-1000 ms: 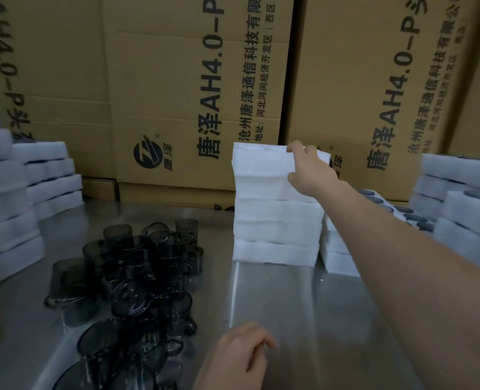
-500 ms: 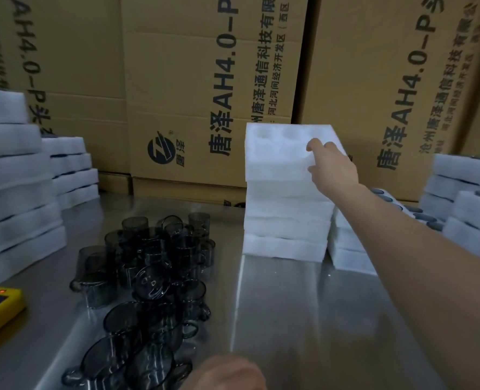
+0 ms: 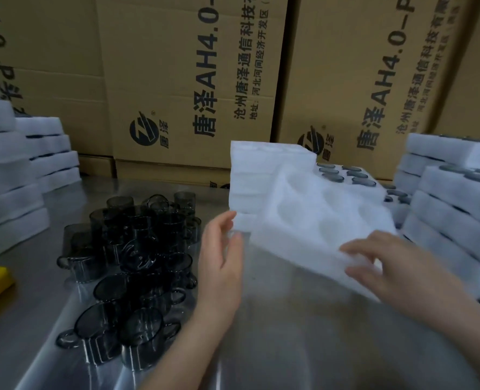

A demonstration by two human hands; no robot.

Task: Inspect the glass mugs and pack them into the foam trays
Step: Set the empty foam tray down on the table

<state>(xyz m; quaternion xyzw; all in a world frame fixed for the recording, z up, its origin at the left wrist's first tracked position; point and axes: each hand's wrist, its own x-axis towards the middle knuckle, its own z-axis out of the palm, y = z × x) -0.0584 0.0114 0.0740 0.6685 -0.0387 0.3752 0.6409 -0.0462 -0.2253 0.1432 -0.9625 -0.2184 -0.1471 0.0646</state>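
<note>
Tilted foam tray [image 3: 317, 220] held above the bench [image 3: 289, 347], pinched at its near edge by the right hand [image 3: 379, 266], the left hand [image 3: 222, 257] open beside its corner; lowered carelessly, it could sweep into the crowded glass mugs [image 3: 132, 263] just left and topple them.

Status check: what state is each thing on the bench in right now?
foam tray: empty, tilted, off the table.
right hand: grips the tray's near edge.
left hand: open, at the tray's left corner.
glass mugs: loose on the table, unpacked.
filled trays: mugs in their pockets.
</note>
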